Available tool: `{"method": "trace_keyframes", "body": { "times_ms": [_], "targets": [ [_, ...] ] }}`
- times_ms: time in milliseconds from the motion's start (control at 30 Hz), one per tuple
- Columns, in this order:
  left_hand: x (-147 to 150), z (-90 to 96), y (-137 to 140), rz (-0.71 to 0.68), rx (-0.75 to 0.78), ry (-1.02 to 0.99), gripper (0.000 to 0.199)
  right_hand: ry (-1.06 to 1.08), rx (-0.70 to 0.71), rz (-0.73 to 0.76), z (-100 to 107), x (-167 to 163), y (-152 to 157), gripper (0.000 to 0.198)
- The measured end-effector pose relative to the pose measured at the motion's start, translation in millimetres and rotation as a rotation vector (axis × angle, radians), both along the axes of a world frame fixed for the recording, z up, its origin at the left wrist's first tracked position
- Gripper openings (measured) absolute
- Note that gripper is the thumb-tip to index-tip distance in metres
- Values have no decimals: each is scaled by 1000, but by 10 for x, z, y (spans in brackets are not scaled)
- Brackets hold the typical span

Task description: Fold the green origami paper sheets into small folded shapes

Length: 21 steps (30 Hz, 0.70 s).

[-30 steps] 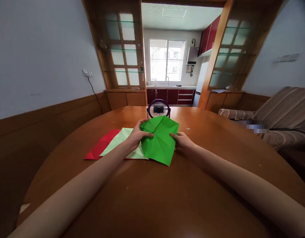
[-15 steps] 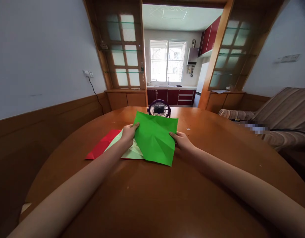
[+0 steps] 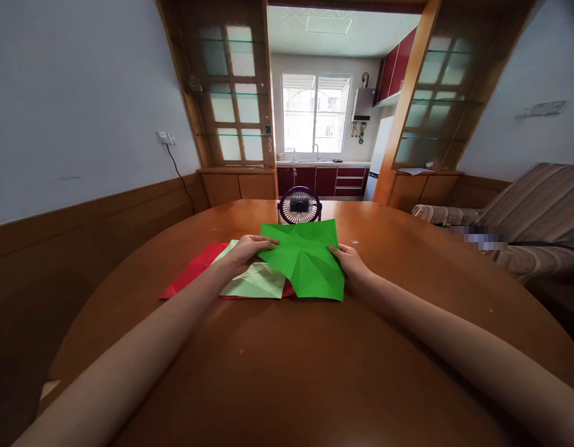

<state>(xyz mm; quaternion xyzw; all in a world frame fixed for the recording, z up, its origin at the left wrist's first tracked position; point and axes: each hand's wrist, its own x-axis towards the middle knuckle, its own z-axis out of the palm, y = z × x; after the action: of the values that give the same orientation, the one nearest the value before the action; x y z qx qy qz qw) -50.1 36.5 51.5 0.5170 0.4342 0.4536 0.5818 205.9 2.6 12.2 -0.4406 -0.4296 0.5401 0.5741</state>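
Observation:
A creased sheet of green paper is held between my two hands, above the table. My left hand pinches its left side with the thumb on top. On the right side, my right hand grips the edge, thumb on the face and other fingers hidden behind. Under my left hand and partly beneath the green sheet lies a pale green creased paper. It rests on red paper, which sticks out at the left and a little below the green sheet.
The round-ended wooden table spreads out around the papers. A small dark fan stands just beyond the green sheet. To the right is a striped armchair, and a power cord hangs from the left wall socket.
The green paper has moved slightly right and been tilted flatter, its lower edge now higher. My left hand has shifted inward along it. More of the pale green paper shows.

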Motion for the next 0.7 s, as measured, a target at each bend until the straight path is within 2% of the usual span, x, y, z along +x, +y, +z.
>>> {"method": "trace_keyframes", "body": {
  "times_ms": [133, 233, 333, 533, 633, 700],
  "targets": [
    [52, -43, 5, 71, -49, -50, 20, -16, 31, 19, 27, -27, -26, 10],
    [53, -48, 5, 66, -65, -39, 25, -37, 55, 8, 52, -29, -41, 11],
    [-2, -17, -2, 13, -75, -9, 35, -67, 60, -5, 67, -3, -39, 14],
    [-122, 80, -56, -236, -129, 20, 64, -124, 38, -9, 64, 83, 9, 15],
    [-160, 168, -93, -264, -125, 29, 68, -149, 31, -12, 47, 121, 33, 16],
    [-201, 264, -117, -272, -116, 40, 70, -156, 32, -22, 40, 122, 44, 26]
  ]
}}
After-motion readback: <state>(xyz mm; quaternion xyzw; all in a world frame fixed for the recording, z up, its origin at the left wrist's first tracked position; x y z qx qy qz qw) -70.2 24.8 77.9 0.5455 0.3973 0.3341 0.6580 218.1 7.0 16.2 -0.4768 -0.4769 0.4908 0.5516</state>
